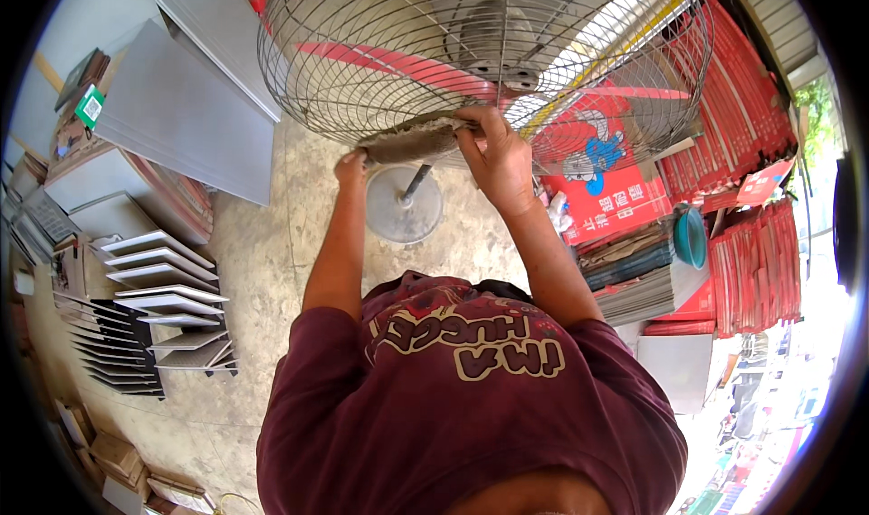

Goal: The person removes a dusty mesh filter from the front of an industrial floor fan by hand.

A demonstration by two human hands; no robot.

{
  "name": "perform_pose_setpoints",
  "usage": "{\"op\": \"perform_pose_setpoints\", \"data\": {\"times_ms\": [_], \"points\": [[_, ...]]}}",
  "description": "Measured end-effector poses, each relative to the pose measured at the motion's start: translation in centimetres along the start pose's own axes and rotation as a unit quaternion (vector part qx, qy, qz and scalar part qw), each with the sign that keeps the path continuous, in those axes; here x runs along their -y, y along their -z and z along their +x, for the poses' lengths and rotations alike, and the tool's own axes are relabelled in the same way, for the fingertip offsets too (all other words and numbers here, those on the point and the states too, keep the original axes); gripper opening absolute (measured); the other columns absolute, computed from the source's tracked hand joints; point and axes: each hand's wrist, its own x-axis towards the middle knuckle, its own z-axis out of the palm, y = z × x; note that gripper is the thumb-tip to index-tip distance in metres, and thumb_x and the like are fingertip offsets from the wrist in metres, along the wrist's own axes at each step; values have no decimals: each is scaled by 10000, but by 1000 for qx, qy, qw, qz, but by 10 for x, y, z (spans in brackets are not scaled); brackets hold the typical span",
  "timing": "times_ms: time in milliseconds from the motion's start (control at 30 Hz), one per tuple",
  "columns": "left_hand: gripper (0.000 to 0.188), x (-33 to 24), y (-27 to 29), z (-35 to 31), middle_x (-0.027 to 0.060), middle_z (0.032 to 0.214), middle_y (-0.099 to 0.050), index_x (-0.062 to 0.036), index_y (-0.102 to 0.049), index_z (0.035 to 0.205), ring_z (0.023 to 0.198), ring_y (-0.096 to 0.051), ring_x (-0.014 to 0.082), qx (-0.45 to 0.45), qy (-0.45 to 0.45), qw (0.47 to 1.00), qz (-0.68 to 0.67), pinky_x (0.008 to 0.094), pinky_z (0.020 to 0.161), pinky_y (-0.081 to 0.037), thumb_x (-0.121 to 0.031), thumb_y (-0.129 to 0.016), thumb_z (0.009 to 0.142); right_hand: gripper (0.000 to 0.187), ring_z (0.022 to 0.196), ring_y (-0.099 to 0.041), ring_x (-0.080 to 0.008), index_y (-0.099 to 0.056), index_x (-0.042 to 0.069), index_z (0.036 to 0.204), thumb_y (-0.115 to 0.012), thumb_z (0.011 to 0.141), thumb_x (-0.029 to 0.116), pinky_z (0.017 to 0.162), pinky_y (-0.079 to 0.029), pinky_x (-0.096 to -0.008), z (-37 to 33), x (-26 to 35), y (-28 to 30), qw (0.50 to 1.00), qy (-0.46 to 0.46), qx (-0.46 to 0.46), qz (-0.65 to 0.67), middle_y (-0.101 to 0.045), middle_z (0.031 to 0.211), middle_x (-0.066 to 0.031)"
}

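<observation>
A large standing fan with a wire guard (362, 108) and a red blade (398, 65) fills the top of the head view. Just below the guard's near edge, a flat greyish-brown piece (412, 142), like a dusty cloth or pad, spans between my hands. My left hand (351, 166) is closed on its left end, with most fingers hidden. At the other end my right hand (498, 157) pinches it between thumb and fingers, close to the wires. Beneath it show the fan's dark pole (416, 185) and round grey base (389, 221).
Tall stacks of red cartons (724, 90) stand on the right, with a teal basin (691, 239) beside them. Large grey panels (195, 108) lean at the upper left. Racks of tile-like boards (167, 271) stand on the concrete floor (253, 334) at left.
</observation>
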Motion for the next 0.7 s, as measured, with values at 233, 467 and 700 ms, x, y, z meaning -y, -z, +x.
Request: {"op": "perform_pose_setpoints", "data": {"times_ms": [233, 467, 700], "points": [[268, 19, -67, -56, -35, 957, -570, -218, -587, 1027, 880, -500, 180, 127, 214, 967, -45, 348, 737, -366, -275, -627, 769, 221, 663, -614, -185, -543, 102, 853, -647, 681, 8, 548, -485, -284, 43, 37, -7, 990, 141, 12, 10, -613, 843, -21], [264, 33, -86, -59, -25, 992, -554, -209, -562, 1037, 906, -503, 167, 291, 125, 921, -226, 337, 754, -377, -294, -608, 791, 188, 666, -589, -165, -574, 149, 827, -605, 646, 107, 528, -475, -266, 74, 53, -45, 932, 359, 52, -18, -575, 870, 8], [286, 17, -99, -76, -6, 978, -559, -168, -561, 1025, 900, -516, 157, 391, -3, 877, -280, 326, 757, -401, -320, -618, 790, 154, 739, -542, -177, -568, 95, 809, -580, 655, 98, 595, -475, -277, 76, 76, -102, 898, 417, 134, -38, -513, 839, -29]]}}
